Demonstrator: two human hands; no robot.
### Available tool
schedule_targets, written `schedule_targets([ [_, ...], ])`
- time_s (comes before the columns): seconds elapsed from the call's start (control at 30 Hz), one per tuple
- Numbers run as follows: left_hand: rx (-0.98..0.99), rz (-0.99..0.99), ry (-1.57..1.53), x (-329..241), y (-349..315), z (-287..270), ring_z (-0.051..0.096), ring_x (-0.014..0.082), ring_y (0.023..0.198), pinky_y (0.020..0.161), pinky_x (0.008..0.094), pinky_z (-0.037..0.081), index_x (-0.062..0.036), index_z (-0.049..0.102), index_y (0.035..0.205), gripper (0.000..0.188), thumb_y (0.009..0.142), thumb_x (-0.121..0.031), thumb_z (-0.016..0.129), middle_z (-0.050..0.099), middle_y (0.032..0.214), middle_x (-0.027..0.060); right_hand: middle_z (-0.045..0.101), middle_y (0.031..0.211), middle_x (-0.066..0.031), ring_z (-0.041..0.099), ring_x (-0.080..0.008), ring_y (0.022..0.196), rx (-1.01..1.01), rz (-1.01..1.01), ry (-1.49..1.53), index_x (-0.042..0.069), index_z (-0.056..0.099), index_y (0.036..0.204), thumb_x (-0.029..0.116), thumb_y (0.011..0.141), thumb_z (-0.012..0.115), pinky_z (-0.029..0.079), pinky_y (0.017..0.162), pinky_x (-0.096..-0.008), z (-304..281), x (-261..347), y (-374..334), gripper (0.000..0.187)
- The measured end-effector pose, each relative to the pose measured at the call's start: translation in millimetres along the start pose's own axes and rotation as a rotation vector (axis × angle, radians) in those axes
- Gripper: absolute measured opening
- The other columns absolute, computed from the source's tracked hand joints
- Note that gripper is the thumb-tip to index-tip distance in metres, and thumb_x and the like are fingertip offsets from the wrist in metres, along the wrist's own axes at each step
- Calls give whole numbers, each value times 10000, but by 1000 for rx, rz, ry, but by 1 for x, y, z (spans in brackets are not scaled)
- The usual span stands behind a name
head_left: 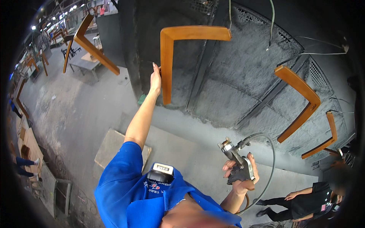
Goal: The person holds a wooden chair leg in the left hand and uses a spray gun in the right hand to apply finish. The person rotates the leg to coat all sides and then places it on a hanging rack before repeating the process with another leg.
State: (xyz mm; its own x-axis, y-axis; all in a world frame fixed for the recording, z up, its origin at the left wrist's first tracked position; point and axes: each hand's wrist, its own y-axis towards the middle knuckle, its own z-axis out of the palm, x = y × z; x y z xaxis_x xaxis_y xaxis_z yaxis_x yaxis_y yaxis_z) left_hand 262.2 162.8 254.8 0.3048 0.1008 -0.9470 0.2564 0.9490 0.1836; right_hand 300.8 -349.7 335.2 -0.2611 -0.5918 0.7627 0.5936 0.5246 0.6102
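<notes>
An L-shaped piece of orange-brown varnished wood [167, 64] hangs in front of me, one arm level and the other pointing down. My left hand [155, 80] reaches up to the left edge of its lower arm and grips it there; part of the fingers is hidden by the wood. Lower right, my right hand [251, 171] is closed round a metal spray gun [237, 159] with a dark body. From the gun a grey hose [273, 159] loops down past my wrist. The gun's nozzle points up and left, apart from the wood.
More bent wooden pieces hang at right [304, 102] and left [95, 49]. Behind stands a dark, dust-coated booth wall [228, 79]. A flat board [118, 148] lies on the floor. At lower right is a person in black [310, 201]; a table [85, 62] stands far left.
</notes>
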Motion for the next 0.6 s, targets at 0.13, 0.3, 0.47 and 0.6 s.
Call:
schedule_targets([
  [0.13, 50, 19, -98, -11, 16, 23, 644, 178, 925, 835, 309, 486, 46, 662, 1279, 954, 1005, -778, 267, 721, 1076, 86, 670, 832, -260, 683, -314, 636, -93, 4, 103, -12, 437, 1510, 818, 832, 533, 531, 440, -296, -1, -2, 13, 1076],
  [0.3, 216, 62, -113, -22, 19, 48, 706, 237, 795, 729, 366, 564, 2, 681, 1131, 892, 1016, -760, 232, 752, 932, 155, 605, 906, -143, 636, -229, 676, -293, -37, -168, 20, 305, 1572, 832, 882, 430, 466, 404, -258, -29, 6, 32, 1072],
  [0.47, 260, 63, -181, -28, 0, 57, 687, 199, 798, 721, 329, 545, -7, 676, 1140, 853, 1044, -717, 213, 733, 912, 128, 606, 823, -154, 636, -221, 614, -445, -70, -251, -69, 378, 1506, 849, 853, 466, 471, 379, -249, -42, 3, 28, 1129],
  [0.6, 230, 138, -7, -31, -43, 55, 646, 219, 1081, 941, 351, 492, 37, 635, 1283, 889, 1048, -711, 216, 701, 1177, 152, 641, 808, -205, 653, -266, 571, -202, -31, -88, -39, 384, 1519, 840, 828, 516, 502, 377, -272, -45, 3, 23, 1126],
])
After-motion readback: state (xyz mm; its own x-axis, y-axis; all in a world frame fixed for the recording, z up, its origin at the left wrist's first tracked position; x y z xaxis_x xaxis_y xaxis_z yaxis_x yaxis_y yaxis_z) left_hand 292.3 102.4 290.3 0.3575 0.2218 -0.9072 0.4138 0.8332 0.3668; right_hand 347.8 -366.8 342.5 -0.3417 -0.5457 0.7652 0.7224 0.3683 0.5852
